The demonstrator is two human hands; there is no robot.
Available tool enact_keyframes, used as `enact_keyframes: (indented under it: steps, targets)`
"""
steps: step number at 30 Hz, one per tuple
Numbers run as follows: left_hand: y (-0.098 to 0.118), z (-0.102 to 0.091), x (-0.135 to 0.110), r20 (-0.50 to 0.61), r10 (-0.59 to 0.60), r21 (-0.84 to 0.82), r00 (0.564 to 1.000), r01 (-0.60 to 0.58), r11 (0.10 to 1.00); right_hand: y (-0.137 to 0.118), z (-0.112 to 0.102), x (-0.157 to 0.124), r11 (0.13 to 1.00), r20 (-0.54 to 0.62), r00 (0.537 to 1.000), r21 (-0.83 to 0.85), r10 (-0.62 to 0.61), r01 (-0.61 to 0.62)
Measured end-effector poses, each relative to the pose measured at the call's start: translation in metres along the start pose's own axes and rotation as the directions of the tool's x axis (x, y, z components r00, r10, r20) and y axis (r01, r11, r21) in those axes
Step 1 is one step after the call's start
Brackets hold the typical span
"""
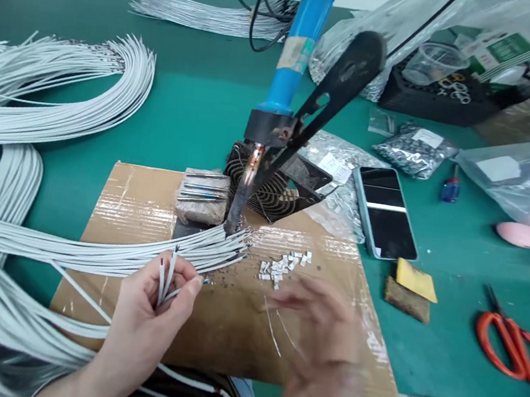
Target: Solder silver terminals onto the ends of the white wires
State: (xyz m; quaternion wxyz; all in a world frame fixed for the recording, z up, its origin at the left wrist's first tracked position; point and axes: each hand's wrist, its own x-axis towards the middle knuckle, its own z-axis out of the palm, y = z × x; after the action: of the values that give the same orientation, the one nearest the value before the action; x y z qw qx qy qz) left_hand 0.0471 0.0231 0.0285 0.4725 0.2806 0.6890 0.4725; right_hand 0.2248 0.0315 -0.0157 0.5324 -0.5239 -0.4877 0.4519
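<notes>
My left hand (152,314) is closed around a few white cables (167,277), their stripped or coloured ends poking up between thumb and fingers. To the right, my right hand (320,329) is smeared by motion over the cardboard, just below a scatter of small white connectors (283,266); whether it holds anything is unclear. Thin pale strands (272,329) show beside its fingers. Beyond both hands, a soldering iron (287,65) with a blue handle points tip down from a black holder (338,84). A bundle of white cables (140,259) lies with its ends near that tip.
Cardboard (118,199) covers the green table (193,111). A small fan (271,186) and a block topped with metal rods (203,193) stand behind the iron tip. Coiled cables (85,116) fill the left. A phone (385,211) and red-handled scissors (514,342) lie right.
</notes>
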Motion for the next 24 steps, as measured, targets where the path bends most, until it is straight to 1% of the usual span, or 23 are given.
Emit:
enact_keyframes:
  steps: [2, 4, 6, 7, 9, 11, 13, 14, 15, 16, 17, 19, 20, 21, 23, 24]
  targets:
    - [-0.001, 0.003, -0.006, -0.007, 0.04, 0.041, 0.999, -0.039, 0.998, 0.007, 0.028, -0.004, 0.997, 0.071, 0.997, 0.071, 0.0, -0.005]
    - [-0.005, 0.005, -0.012, 0.008, 0.095, 0.09, 0.995, -0.095, 0.991, 0.012, 0.049, -0.013, 0.992, 0.135, 0.991, 0.125, 0.01, -0.027]
    - [-0.011, 0.006, -0.018, 0.045, 0.137, 0.128, 0.99, -0.141, 0.982, 0.012, 0.06, -0.025, 0.986, 0.183, 0.983, 0.156, 0.03, -0.059]
    - [-0.014, 0.006, -0.02, 0.066, 0.15, 0.14, 0.987, -0.158, 0.977, 0.011, 0.062, -0.03, 0.982, 0.227, 0.972, 0.163, 0.062, -0.101]
    - [-0.021, 0.004, -0.023, 0.112, 0.175, 0.152, 0.978, -0.191, 0.97, 0.006, 0.062, -0.039, 0.967, 0.316, 0.938, 0.158, 0.142, -0.2]
    - [-0.028, 0.001, -0.023, 0.183, 0.214, 0.149, 0.959, -0.243, 0.959, 0.0, 0.062, -0.044, 0.955, 0.342, 0.918, 0.141, 0.199, -0.26]
    - [-0.033, 0.0, -0.023, 0.256, 0.257, 0.133, 0.932, -0.297, 0.945, -0.002, 0.061, -0.044, 0.962, 0.31, 0.93, 0.123, 0.197, -0.245]
    - [-0.034, 0.0, -0.023, 0.266, 0.275, 0.126, 0.924, -0.316, 0.94, -0.002, 0.061, -0.044, 0.969, 0.305, 0.936, 0.112, 0.176, -0.219]
    - [-0.034, 0.001, -0.023, 0.251, 0.29, 0.124, 0.924, -0.328, 0.936, -0.001, 0.061, -0.043, 0.978, 0.317, 0.937, 0.095, 0.149, -0.187]
    - [-0.033, 0.003, -0.024, 0.214, 0.298, 0.129, 0.93, -0.33, 0.935, 0.002, 0.06, -0.041, 0.985, 0.324, 0.938, 0.076, 0.124, -0.156]
    - [-0.031, 0.005, -0.024, 0.165, 0.297, 0.136, 0.94, -0.32, 0.938, 0.004, 0.058, -0.04, 0.991, 0.308, 0.947, 0.061, 0.098, -0.122]
    - [-0.026, 0.008, -0.024, 0.087, 0.261, 0.137, 0.962, -0.271, 0.953, 0.008, 0.051, -0.036, 0.995, 0.226, 0.972, 0.069, 0.057, -0.074]
    - [-0.023, 0.009, -0.023, 0.067, 0.231, 0.126, 0.971, -0.238, 0.963, 0.008, 0.046, -0.034, 0.993, 0.181, 0.982, 0.1, 0.048, -0.067]
    - [-0.021, 0.01, -0.022, 0.059, 0.198, 0.109, 0.978, -0.204, 0.973, 0.007, 0.04, -0.032, 0.985, 0.177, 0.982, 0.149, 0.064, -0.091]
    - [-0.016, 0.009, -0.019, 0.065, 0.137, 0.069, 0.988, -0.141, 0.988, 0.0, 0.028, -0.028, 0.944, 0.26, 0.951, 0.234, 0.169, -0.232]
    - [-0.015, 0.008, -0.017, 0.073, 0.106, 0.048, 0.992, -0.11, 0.993, -0.004, 0.022, -0.025, 0.919, 0.258, 0.94, 0.266, 0.223, -0.291]
